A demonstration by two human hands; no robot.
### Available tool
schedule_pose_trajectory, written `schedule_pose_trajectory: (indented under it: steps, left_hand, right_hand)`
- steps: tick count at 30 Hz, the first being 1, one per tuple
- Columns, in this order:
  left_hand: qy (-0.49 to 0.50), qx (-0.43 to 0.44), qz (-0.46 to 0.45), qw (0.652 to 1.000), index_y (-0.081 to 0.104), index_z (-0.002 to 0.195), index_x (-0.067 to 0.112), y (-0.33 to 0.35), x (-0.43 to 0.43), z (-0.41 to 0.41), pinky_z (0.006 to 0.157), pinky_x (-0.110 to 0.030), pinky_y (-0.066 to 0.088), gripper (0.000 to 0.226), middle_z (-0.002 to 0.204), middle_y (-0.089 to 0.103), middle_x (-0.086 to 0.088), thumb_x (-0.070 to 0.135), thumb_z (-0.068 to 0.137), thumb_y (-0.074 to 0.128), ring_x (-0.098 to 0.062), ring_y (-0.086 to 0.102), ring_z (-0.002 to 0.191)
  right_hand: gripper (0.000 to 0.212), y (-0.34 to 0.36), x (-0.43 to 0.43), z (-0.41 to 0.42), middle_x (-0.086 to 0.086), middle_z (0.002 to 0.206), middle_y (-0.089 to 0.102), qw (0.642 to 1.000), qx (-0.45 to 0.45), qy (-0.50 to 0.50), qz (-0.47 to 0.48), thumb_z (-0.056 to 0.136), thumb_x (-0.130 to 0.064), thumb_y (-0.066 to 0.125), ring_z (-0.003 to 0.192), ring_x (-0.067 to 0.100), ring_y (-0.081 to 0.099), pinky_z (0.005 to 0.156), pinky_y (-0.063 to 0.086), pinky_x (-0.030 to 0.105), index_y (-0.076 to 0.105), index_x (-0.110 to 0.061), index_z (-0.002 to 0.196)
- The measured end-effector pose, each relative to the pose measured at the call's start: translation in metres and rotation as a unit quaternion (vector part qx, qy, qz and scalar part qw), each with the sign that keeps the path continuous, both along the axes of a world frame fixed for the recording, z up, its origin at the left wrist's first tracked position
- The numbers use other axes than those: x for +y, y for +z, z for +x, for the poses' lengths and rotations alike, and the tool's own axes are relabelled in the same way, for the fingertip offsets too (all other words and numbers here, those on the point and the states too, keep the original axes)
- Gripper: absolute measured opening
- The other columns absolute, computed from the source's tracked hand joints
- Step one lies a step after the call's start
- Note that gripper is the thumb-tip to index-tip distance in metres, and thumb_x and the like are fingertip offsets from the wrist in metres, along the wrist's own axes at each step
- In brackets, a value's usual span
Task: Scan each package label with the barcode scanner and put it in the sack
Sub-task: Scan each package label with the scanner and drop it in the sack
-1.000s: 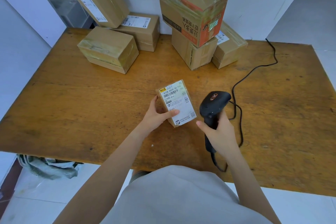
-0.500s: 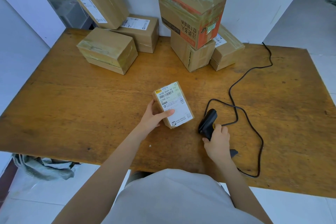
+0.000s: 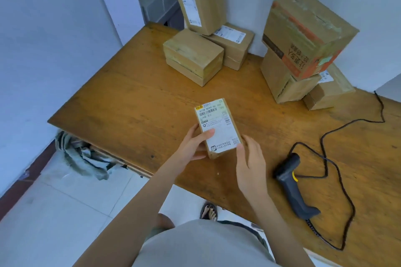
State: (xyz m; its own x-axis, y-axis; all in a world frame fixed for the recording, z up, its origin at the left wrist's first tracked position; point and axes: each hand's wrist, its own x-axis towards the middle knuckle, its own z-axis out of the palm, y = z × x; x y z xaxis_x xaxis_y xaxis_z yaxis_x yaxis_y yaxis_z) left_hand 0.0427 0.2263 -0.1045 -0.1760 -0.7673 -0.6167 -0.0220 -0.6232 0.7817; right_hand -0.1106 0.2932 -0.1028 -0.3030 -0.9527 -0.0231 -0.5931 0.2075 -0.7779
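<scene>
Near the table's front edge, left hand and right hand clamp fingers on one labelled package, not yet sacked; six cardboard boxes wait at the far edge.

We see a worn matt wooden desk, taped brown cardboard boxes, a white paper label on the package, and a matt plastic scanner.

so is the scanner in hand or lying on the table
The scanner lies on its side on the table, in neither hand; the left hand and right hand both hold the small package.
</scene>
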Motion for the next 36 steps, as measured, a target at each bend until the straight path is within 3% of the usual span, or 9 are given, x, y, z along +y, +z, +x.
schedule_pose_trajectory:
  steps: [4, 11, 16, 21, 23, 26, 30, 32, 36]
  left_hand:
    - [0.08, 0.017, 0.015, 0.997, 0.036, 0.145, 0.033, 0.014, 0.012, 0.076, 0.098, -0.051, 0.05, 0.063, 0.116, 0.067, 0.006, 0.05, 0.089, 0.06, -0.021, 0.063, 0.107]
    - [0.203, 0.001, -0.001, 0.979, 0.033, 0.142, 0.046, 0.038, 0.062, 0.247, 0.095, -0.042, 0.052, 0.049, 0.119, 0.064, 0.012, 0.059, 0.096, 0.04, -0.014, 0.061, 0.11]
    - [0.285, -0.001, -0.005, 0.959, 0.028, 0.143, 0.05, 0.038, 0.093, 0.35, 0.097, -0.042, 0.049, 0.046, 0.127, 0.061, 0.007, 0.053, 0.098, 0.04, -0.016, 0.059, 0.115]
    - [0.349, -0.016, 0.016, 0.937, 0.029, 0.142, 0.05, 0.02, 0.097, 0.425, 0.1, -0.044, 0.047, 0.044, 0.123, 0.062, 0.01, 0.047, 0.1, 0.042, -0.013, 0.058, 0.112]
    - [0.361, -0.013, 0.021, 0.932, 0.031, 0.141, 0.049, 0.013, 0.084, 0.452, 0.095, -0.041, 0.049, 0.043, 0.118, 0.064, 0.013, 0.045, 0.1, 0.043, -0.009, 0.061, 0.106]
    - [0.367, -0.019, 0.016, 0.93, 0.033, 0.14, 0.047, 0.005, 0.048, 0.492, 0.087, -0.036, 0.053, 0.042, 0.113, 0.065, 0.014, 0.042, 0.1, 0.045, -0.007, 0.064, 0.1]
    - [0.34, -0.033, 0.031, 0.939, 0.033, 0.142, 0.045, 0.009, -0.022, 0.537, 0.093, -0.046, 0.053, 0.044, 0.122, 0.064, 0.011, 0.043, 0.1, 0.045, -0.014, 0.06, 0.112]
    - [0.308, -0.046, 0.026, 0.95, 0.029, 0.144, 0.048, 0.016, -0.064, 0.555, 0.091, -0.046, 0.054, 0.046, 0.128, 0.061, 0.01, 0.04, 0.101, 0.045, -0.015, 0.058, 0.115]
    - [0.244, -0.053, -0.025, 0.968, 0.032, 0.146, 0.038, 0.034, -0.146, 0.586, 0.072, -0.027, 0.056, 0.05, 0.133, 0.056, 0.008, 0.016, 0.103, 0.043, -0.013, 0.058, 0.106]
  right_hand:
    - [0.058, 0.01, -0.011, 0.083, -0.004, 0.133, 0.056, 0.997, -0.028, 0.074, 0.013, 0.095, -0.055, 0.027, 0.118, 0.012, 0.052, 0.101, 0.046, 0.036, 0.042, -0.02, 0.139]
    - [0.038, 0.023, -0.01, 0.252, -0.01, 0.119, 0.062, 0.966, -0.086, 0.244, 0.018, 0.099, -0.043, 0.037, 0.107, 0.006, 0.059, 0.088, 0.05, 0.025, 0.047, -0.025, 0.13]
    - [0.022, 0.027, -0.004, 0.364, -0.019, 0.107, 0.062, 0.926, -0.14, 0.346, 0.054, 0.1, -0.035, 0.04, 0.098, -0.01, 0.059, 0.076, 0.047, 0.007, 0.047, -0.033, 0.121]
    - [0.038, 0.008, -0.018, 0.446, -0.018, 0.124, 0.059, 0.891, -0.167, 0.41, 0.103, 0.099, -0.045, 0.04, 0.113, 0.001, 0.057, 0.096, 0.049, 0.03, 0.042, -0.034, 0.135]
    - [0.04, -0.002, -0.035, 0.475, -0.023, 0.124, 0.057, 0.882, -0.174, 0.419, 0.127, 0.096, -0.05, 0.039, 0.114, 0.002, 0.057, 0.095, 0.048, 0.025, 0.038, -0.039, 0.134]
    - [0.035, -0.013, -0.073, 0.517, -0.014, 0.121, 0.06, 0.879, -0.177, 0.418, 0.148, 0.1, -0.036, 0.041, 0.106, -0.002, 0.059, 0.082, 0.05, 0.016, 0.041, -0.029, 0.134]
    - [0.029, -0.013, -0.141, 0.562, -0.006, 0.119, 0.062, 0.891, -0.18, 0.385, 0.158, 0.101, -0.027, 0.041, 0.102, 0.006, 0.061, 0.072, 0.047, 0.009, 0.042, -0.021, 0.13]
    - [0.029, -0.006, -0.177, 0.578, -0.005, 0.118, 0.061, 0.902, -0.179, 0.364, 0.147, 0.101, -0.025, 0.041, 0.105, 0.011, 0.061, 0.076, 0.046, 0.011, 0.042, -0.019, 0.129]
    - [0.037, 0.004, -0.25, 0.604, -0.003, 0.124, 0.058, 0.929, -0.165, 0.307, 0.124, 0.102, -0.022, 0.041, 0.104, 0.01, 0.056, 0.085, 0.044, 0.022, 0.036, -0.016, 0.138]
